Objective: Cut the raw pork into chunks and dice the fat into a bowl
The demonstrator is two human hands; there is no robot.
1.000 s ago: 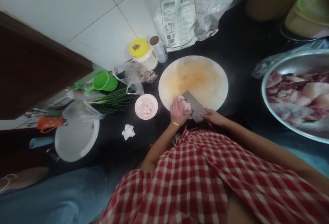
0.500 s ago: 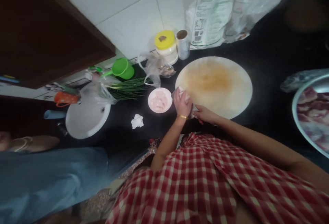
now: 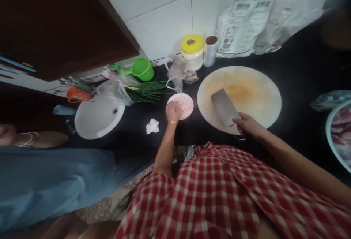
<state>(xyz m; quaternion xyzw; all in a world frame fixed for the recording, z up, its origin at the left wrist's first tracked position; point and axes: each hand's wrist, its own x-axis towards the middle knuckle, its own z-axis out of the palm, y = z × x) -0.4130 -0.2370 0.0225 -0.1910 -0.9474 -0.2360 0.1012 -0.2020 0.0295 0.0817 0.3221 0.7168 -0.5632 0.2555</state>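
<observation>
My left hand (image 3: 173, 111) reaches over the left side of a small white plate (image 3: 191, 108). Its fingers are apart and rest on pale pink raw meat pieces (image 3: 185, 103); the fingertips are partly lost among the meat. A gold-coloured bangle circles that wrist. My right hand (image 3: 247, 124) is closed round the handle end of a cleaver (image 3: 223, 106). The broad blade lies over the front left of a round white chopping board (image 3: 264, 96), which has a yellow-brown stain in the middle.
Crumpled white tissue (image 3: 152, 126) lies left of the plate. Behind are green stalks (image 3: 149, 92), a plastic bag (image 3: 175, 72), a yellow-lidded jar (image 3: 192, 52) and a foil roll (image 3: 210, 50). A basin (image 3: 94, 122) and another person's arm (image 3: 44, 140) are left; a meat bowl (image 3: 340, 133), right.
My left hand has left the cleaver and moved left onto the plate of meat. My right hand has carried the cleaver right, over the chopping board. The view has shifted slightly left.
</observation>
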